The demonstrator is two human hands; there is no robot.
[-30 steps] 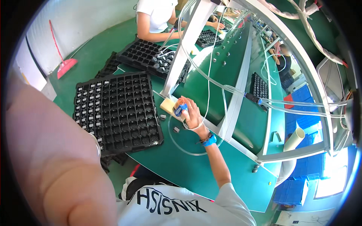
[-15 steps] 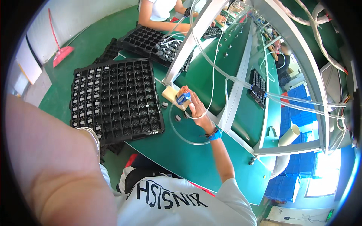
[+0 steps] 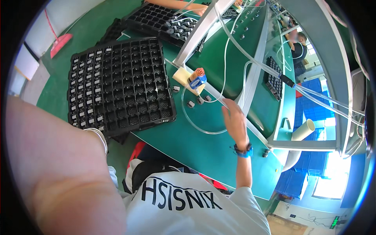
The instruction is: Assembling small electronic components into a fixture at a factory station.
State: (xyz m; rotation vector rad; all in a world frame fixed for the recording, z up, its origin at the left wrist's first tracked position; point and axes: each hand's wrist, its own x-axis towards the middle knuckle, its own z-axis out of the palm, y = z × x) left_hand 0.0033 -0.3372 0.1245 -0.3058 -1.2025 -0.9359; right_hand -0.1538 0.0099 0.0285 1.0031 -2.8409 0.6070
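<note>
My right hand [image 3: 236,123] hovers over the green table [image 3: 188,145] near the metal rail, fingers stretched out and nothing in them. A blue band circles that wrist. To its left, a small blue device with a copper-coloured top [image 3: 198,79] stands at a pale yellow block [image 3: 182,75], and a thin clear tube runs from it. Several small silver cylindrical parts [image 3: 190,103] lie beside the block. My left forearm [image 3: 58,164] fills the lower left, with pale bangles at the wrist; the left hand itself is hidden. Beyond it lies a black compartment tray [image 3: 129,86], its left columns holding silver parts.
Another black tray [image 3: 156,19] holds loose parts at the back, with a co-worker's arm [image 3: 176,4] over it. A white metal frame post [image 3: 196,37] and hanging tubes [image 3: 250,58] cross the workspace. A green conveyor belt [image 3: 219,55] runs behind the rail.
My right hand has drawn away from the blue device, moving right and nearer to me. The whole view has shifted slightly. My left forearm stays about where it was.
</note>
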